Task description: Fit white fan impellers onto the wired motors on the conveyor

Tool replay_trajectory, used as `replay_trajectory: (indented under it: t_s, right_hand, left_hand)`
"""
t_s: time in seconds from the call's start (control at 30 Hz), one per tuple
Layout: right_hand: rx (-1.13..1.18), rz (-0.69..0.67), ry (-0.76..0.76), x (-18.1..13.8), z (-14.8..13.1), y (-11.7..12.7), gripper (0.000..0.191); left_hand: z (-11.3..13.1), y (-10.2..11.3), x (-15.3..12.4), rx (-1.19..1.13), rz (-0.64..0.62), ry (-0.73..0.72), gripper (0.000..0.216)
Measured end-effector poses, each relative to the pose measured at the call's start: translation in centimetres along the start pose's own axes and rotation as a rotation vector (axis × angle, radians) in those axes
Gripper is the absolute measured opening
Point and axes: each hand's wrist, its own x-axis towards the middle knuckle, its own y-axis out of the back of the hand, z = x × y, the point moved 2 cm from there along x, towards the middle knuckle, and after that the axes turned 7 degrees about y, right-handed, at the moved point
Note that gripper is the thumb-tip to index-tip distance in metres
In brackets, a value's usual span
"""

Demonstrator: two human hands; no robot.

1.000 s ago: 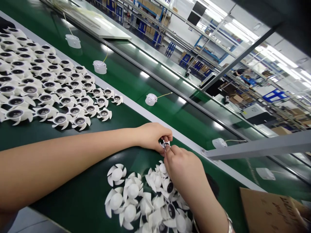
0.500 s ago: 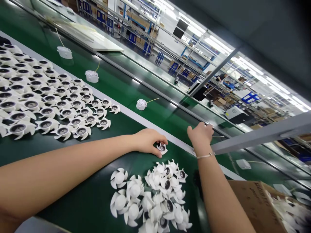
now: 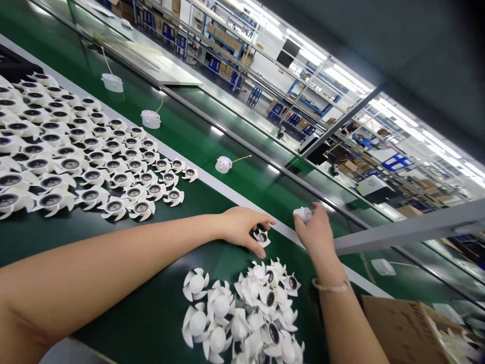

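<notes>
My left hand [image 3: 248, 228] is above the green tabletop with thumb and fingers apart. Between them lies a small white fan wheel [image 3: 262, 237], its dark hub facing up. Over the belt, my right hand [image 3: 315, 230] has its fingers around a white round motor housing [image 3: 303, 214], partly covered by the thumb and fingers. Just below my left hand is a loose heap of white fan wheels [image 3: 221, 306], some hub up and others turned over. Many more fan wheels [image 3: 91, 197] stand in rows at the left, dark hubs upward.
A green conveyor belt [image 3: 189, 146] runs diagonally beyond a pale edge strip [image 3: 223, 188]. It carries white housings with thin wires, one [image 3: 223, 164] near the middle. A grey metal post [image 3: 409, 225] crosses at right, above a cardboard box [image 3: 401, 323].
My left fingers have spread away from the fan wheel. My right hand has turned, and the white housing now shows in its grasp. The whole view has shifted slightly.
</notes>
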Motion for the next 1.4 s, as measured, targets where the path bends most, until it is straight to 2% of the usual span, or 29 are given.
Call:
replay_trajectory:
  t_s: [0.07, 0.17, 0.23, 0.33, 0.5, 0.67, 0.87, 0.97, 1.03, 1.1, 1.17, 1.23, 1.27, 1.33, 1.4]
  right_hand:
    - [0.152, 0.035, 0.143, -2.5, -0.9, 1.5, 0.060]
    - [0.394, -0.030, 0.466, -5.9, -2.2, 2.3, 0.033]
    - [0.406, -0.045, 0.642, -7.3, -3.0, 1.7, 0.020]
    - [0.324, -0.062, 0.728, -8.1, -3.5, 0.3, 0.010]
    - [0.314, -0.156, 0.716, -7.6, -2.8, -0.3, 0.015]
    - [0.484, -0.267, 0.683, -6.7, -2.2, 0.0, 0.013]
    - [0.450, -0.305, 0.658, -6.2, -2.5, -0.1, 0.013]
    - [0.503, -0.311, 0.681, -6.1, -2.3, -0.2, 0.014]
    - [0.529, -0.343, 0.739, -5.9, -2.0, -0.5, 0.015]
    - [0.480, -0.287, 0.779, -5.6, -1.5, -0.7, 0.015]
    - [0.354, -0.120, 0.713, -5.1, -0.5, -0.4, 0.024]
    - [0.226, 0.010, 0.553, -4.7, 0.7, 0.9, 0.038]
    - [0.166, -0.003, 0.471, -4.7, 1.3, 1.7, 0.041]
    - [0.068, -0.216, 0.357, -4.9, 2.4, 3.4, 0.034]
    - [0.003, -0.569, 0.259, -5.7, 3.5, 4.6, 0.018]
  left_hand:
    - [-0.1, 0.3, 0.2, -0.202, 0.034, 0.058, 0.081]
    - [-0.2, 0.7, 0.6, -0.425, 0.123, 0.101, 0.051]
    - [0.0, 0.8, 0.7, -0.458, 0.144, 0.101, 0.043]
    - [0.3, 0.6, 0.5, -0.396, 0.107, 0.118, 0.039]
    - [0.6, 0.3, 0.5, -0.285, 0.089, 0.132, 0.032]
    - [0.6, 0.3, 1.0, -0.278, 0.063, 0.185, 0.032]
    - [0.2, 0.5, 1.5, -0.322, 0.092, 0.306, 0.035]
    - [-0.1, 0.4, 1.2, -0.301, 0.113, 0.299, 0.039]
    - [-0.2, 0.3, 0.7, -0.265, 0.188, 0.264, 0.040]
    - [0.1, 0.1, 0.2, -0.199, 0.299, 0.200, 0.036]
    - [1.0, -0.1, -0.2, -0.113, 0.355, 0.074, 0.026]
    - [2.4, -0.6, -0.5, -0.040, 0.265, -0.118, 0.021]
    - [3.1, -1.0, -0.7, -0.020, 0.173, -0.213, 0.030]
    - [4.3, -1.6, -1.0, -0.001, -0.037, -0.340, 0.053]
    - [4.9, -1.9, -1.2, 0.028, -0.197, -0.378, 0.065]
